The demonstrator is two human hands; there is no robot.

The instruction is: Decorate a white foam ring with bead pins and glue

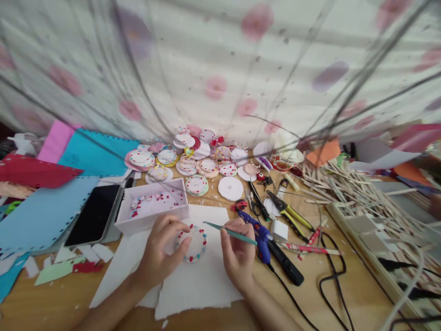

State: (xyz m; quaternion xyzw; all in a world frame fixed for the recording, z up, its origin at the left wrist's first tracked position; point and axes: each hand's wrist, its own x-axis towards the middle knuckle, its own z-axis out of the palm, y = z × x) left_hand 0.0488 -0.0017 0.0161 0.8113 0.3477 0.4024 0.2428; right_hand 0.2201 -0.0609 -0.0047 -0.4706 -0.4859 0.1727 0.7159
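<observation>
At the lower centre of the frame, white paper (203, 289) lies on the bench (65, 312). On it rests a beaded ring (206, 242) of red, blue and pale beads. The person's left hand (165, 253) reaches over the ring's left side, thumb and fingers parted; whether they touch it is unclear. Right of the ring, the right hand (239, 257) grips teal tweezers (220, 227) between its fingers, tip pointing left. Just beside that hand lies a blue glue gun (263, 248). Left of centre, a white box (155, 215) holds beads, near a dark phone (93, 211). Farther back, decorated paper discs (230, 188) cluster before a flowered curtain (220, 59) filling the upper frame.
</observation>
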